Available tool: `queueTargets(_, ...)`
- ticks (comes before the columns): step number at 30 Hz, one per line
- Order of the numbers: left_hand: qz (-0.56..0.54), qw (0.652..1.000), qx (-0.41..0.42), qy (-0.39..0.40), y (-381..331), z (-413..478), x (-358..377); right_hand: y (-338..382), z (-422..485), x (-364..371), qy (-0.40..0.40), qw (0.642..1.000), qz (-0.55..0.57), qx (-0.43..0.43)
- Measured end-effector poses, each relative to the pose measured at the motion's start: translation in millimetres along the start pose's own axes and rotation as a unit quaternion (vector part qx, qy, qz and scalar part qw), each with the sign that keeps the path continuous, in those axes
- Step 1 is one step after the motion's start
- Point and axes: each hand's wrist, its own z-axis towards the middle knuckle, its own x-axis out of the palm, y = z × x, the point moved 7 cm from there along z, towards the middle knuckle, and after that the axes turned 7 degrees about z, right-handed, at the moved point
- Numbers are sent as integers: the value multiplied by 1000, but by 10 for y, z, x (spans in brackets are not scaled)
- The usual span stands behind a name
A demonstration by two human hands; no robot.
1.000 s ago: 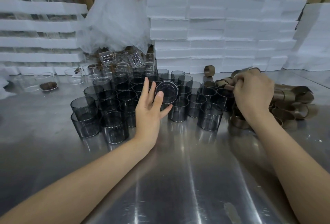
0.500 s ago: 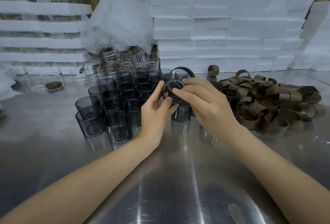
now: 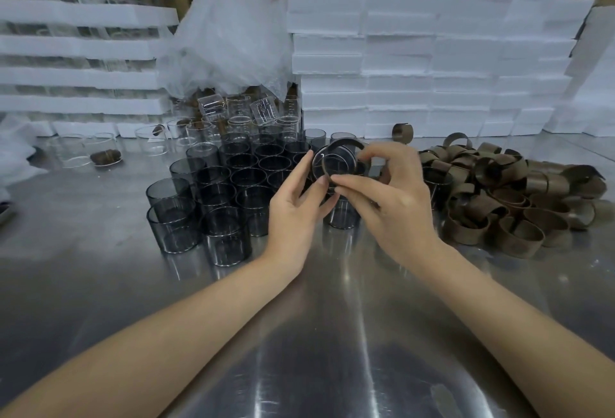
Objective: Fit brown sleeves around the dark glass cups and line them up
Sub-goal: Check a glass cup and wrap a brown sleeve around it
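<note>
We're holding round dark smoked-glass cup (image 3: 334, 164) tipped on side, mouth toward us, raised above shiny steel table (image 3: 316, 334). Thin brown paper sleeve (image 3: 346, 143) curving round cup's upper edge. Left hand (image 3: 293, 214) gripping cup's left side between fingers and thumb; right hand (image 3: 392, 204) pinching sleeve at cup's lower edge. Just behind and left, we're seeing cluster of upright dark glass cups (image 3: 233, 191); to right, heap of loose brown sleeves (image 3: 519, 204). White foam blocks (image 3: 432, 61) stacked behind.
</note>
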Motion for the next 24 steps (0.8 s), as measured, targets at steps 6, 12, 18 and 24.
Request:
queueTargets(6, -7, 1000, -1, 0, 7, 0, -1, -185, -70, 193, 86, 960, 193, 183)
queueTargets(12, -8, 1000, -4, 1, 14, 8, -2, -184, -114, 261, 97, 932, 239, 253)
queueTargets(18, 0, 1000, -7, 20, 35, 1, 28, -245, -113, 241, 70, 929, 213, 293)
queueTargets(24, -12, 1000, -11, 7, 39, -10, 36, -217, -97, 231, 72, 940, 187, 277)
